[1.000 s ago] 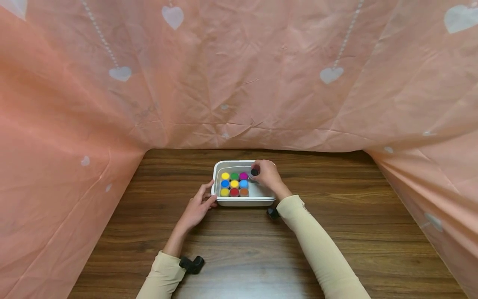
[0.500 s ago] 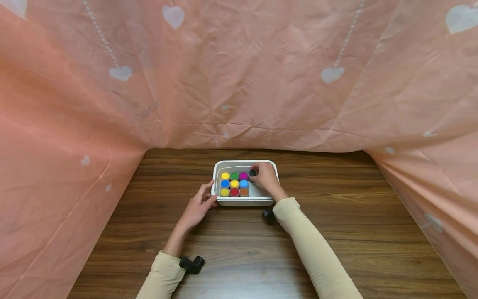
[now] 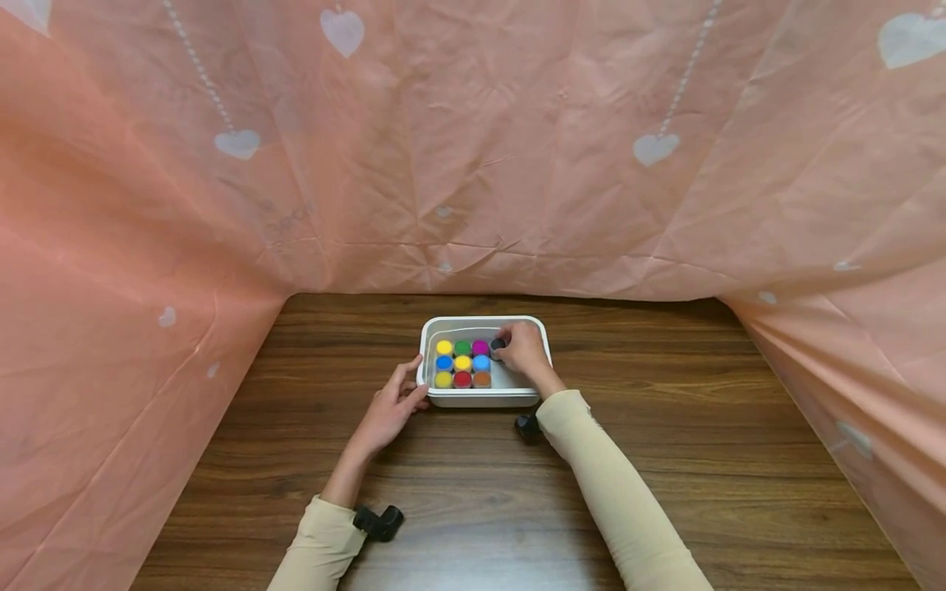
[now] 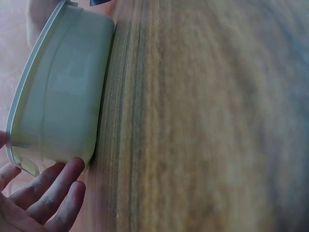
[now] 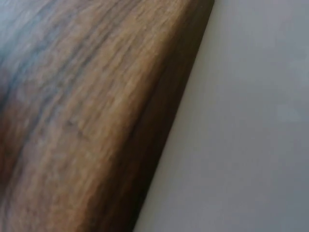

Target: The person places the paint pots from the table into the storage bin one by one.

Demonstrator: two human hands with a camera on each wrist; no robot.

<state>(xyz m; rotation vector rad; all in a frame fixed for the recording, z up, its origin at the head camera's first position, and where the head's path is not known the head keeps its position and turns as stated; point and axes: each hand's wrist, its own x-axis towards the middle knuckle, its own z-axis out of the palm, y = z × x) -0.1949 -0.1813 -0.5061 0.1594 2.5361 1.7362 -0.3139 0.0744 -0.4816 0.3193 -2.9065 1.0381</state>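
In the head view, a white plastic tray [image 3: 484, 402] holds small round pots with coloured tops, set close together in rows. Yellow [image 3: 444, 348], green [image 3: 462, 348] and purple [image 3: 480, 348] pots form the back row. At that row's right end, my right hand [image 3: 523, 348] pinches a small black pot [image 3: 498, 345] between thumb and fingers, partly hiding it. My left hand [image 3: 390, 410] rests against the tray's front left corner, thumb at the rim. In the left wrist view, relaxed fingers [image 4: 58, 193] touch the outer wall.
The tray stands on a brown wooden table [image 3: 473, 492]. Behind and at both sides hangs a pink cloth [image 3: 473, 164] with white hearts. Close up in the right wrist view are the tray's pale wall [image 5: 231, 135] and the blurred wood grain.
My right hand has moved slightly left and lower with the black pot, which now sits beside the purple one. The left hand and the other pots have stayed where they were.
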